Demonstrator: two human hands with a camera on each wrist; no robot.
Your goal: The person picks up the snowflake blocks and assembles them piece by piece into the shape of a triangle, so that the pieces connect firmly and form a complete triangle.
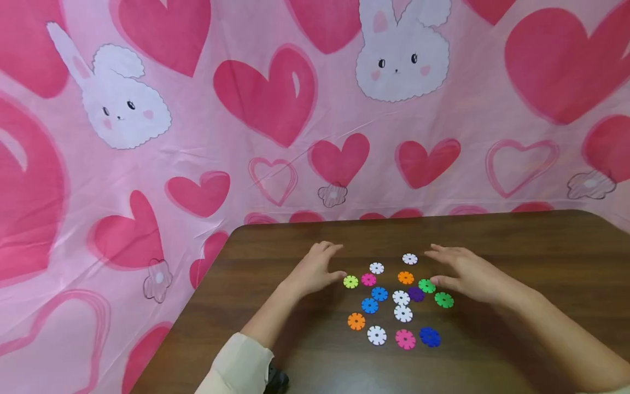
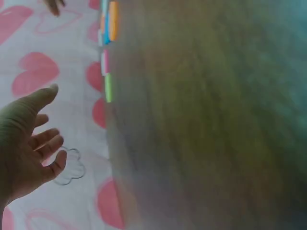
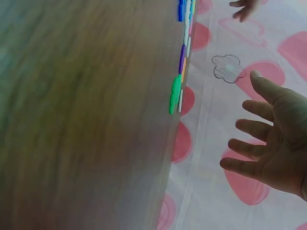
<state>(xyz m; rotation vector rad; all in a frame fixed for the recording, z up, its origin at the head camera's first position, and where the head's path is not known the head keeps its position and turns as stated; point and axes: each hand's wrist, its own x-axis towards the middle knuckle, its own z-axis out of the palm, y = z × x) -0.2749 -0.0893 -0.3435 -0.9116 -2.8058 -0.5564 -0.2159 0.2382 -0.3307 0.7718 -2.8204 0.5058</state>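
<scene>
Several flat, notched plastic discs lie spread on the brown table between my hands. My left hand (image 1: 316,269) hovers at their left side, thumb nearest the yellow-green disc (image 1: 350,282), holding nothing. On the other side my right hand (image 1: 467,272) is held above the table, its thumb by a green disc (image 1: 426,285); another green disc (image 1: 444,300) lies just below. In the wrist views both the left hand (image 2: 36,143) and the right hand (image 3: 276,139) have spread, relaxed fingers. Nearest me are a white disc (image 1: 377,335), a pink disc (image 1: 406,339) and a dark blue disc (image 1: 430,337).
The wood-grain table (image 1: 551,257) ends at a rounded back edge. Behind it hangs a pink cloth (image 1: 236,33) with hearts and rabbits. A black object (image 1: 277,380) shows beside the left sleeve (image 1: 241,364). An orange disc (image 1: 356,321) lies at the front left of the group.
</scene>
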